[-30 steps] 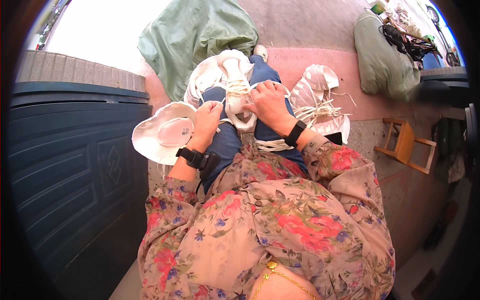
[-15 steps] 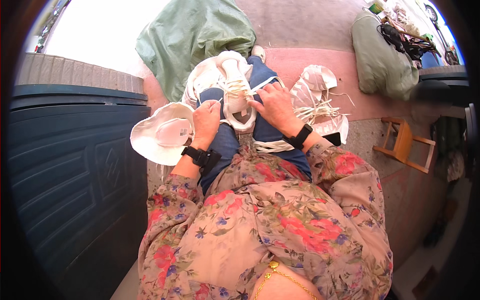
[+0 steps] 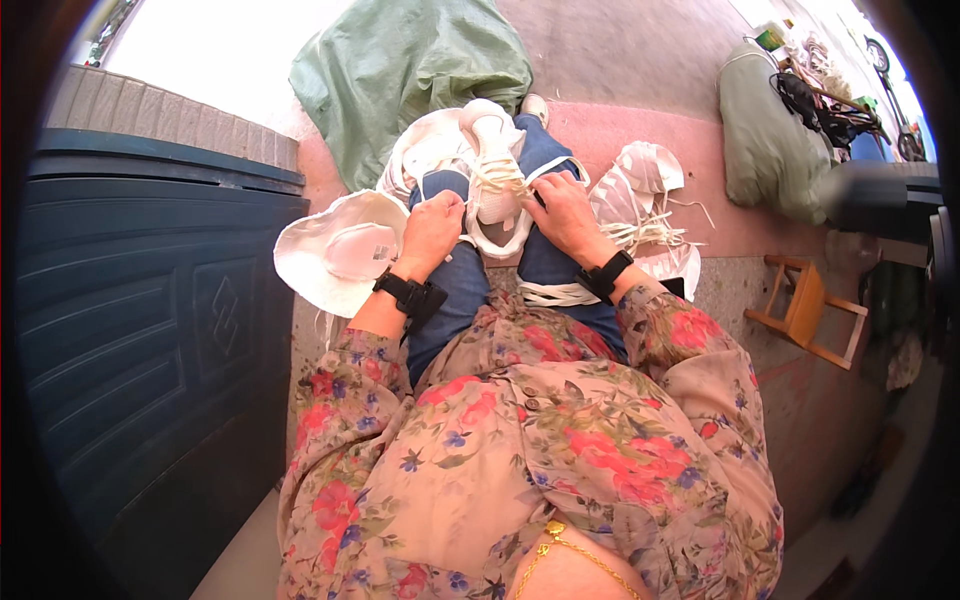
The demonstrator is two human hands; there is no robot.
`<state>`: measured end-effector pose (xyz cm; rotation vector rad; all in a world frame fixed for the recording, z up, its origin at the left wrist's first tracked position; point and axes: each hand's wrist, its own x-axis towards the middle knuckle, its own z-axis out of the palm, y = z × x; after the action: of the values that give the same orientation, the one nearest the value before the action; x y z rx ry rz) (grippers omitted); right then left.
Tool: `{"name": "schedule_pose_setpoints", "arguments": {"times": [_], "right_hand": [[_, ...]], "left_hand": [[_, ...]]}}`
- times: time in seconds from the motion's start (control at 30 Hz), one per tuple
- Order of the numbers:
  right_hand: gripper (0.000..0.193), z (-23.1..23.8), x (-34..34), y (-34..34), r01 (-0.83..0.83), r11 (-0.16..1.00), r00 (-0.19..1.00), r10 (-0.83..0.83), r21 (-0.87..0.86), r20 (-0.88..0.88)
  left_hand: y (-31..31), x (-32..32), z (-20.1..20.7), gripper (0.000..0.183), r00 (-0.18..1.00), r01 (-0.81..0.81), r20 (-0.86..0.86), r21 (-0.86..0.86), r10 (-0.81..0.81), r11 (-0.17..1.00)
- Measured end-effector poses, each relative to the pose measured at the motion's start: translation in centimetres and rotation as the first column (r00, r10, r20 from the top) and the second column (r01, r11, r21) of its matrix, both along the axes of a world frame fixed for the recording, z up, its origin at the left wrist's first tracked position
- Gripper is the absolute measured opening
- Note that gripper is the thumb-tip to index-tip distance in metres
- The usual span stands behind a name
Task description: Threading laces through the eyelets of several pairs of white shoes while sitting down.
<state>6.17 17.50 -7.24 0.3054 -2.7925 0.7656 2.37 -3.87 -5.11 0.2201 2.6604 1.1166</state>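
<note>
A white sneaker upper (image 3: 497,190) with pale laces criss-crossed over its tongue rests between my knees. My left hand (image 3: 434,232) is closed in a pinch beside its left edge, on what looks like a shoelace end; the fingertips are partly hidden. At the opposite edge, the fingers of my right hand (image 3: 566,212) pinch a flat white shoelace (image 3: 560,163) that loops over my right knee. Another white upper (image 3: 422,145) lies just behind the left knee. A bundle of white laces (image 3: 556,295) sits across my right thigh.
A wide white upper (image 3: 330,250) lies at my left, near a dark blue panelled door (image 3: 130,330). More laced uppers (image 3: 640,190) are at my right. Green sacks (image 3: 420,70) stand ahead and at the far right. A small wooden stool (image 3: 805,305) is on the right.
The view has shifted slightly, so most things appear a little to the right. Both hands stay at the upper's edges, with the right fingers curled closer to the lacing.
</note>
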Motion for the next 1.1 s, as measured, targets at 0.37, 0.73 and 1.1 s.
{"name": "schedule_pose_setpoints", "arguments": {"times": [0.37, 0.73, 1.1], "right_hand": [[0.018, 1.2, -0.7, -0.3, -0.204, 0.966, 0.975, 0.216, 0.160, -0.060], [0.013, 2.6, -1.9, -2.0, -0.237, 0.823, 0.971, 0.207, 0.516, 0.116], [0.009, 2.7, -2.2, -1.0, -0.261, 0.917, 0.960, 0.279, 0.303, -0.016]], "left_hand": [[0.4, -1.5, 0.4, 0.016, 0.964, 0.190, -0.096, -0.406, -0.248, 0.894], [1.8, -1.1, 0.4, 0.018, 0.974, 0.136, -0.119, -0.369, -0.192, 0.920], [2.4, 1.8, 1.5, 0.020, 0.870, 0.017, -0.442, -0.414, -0.217, 0.910]]}}
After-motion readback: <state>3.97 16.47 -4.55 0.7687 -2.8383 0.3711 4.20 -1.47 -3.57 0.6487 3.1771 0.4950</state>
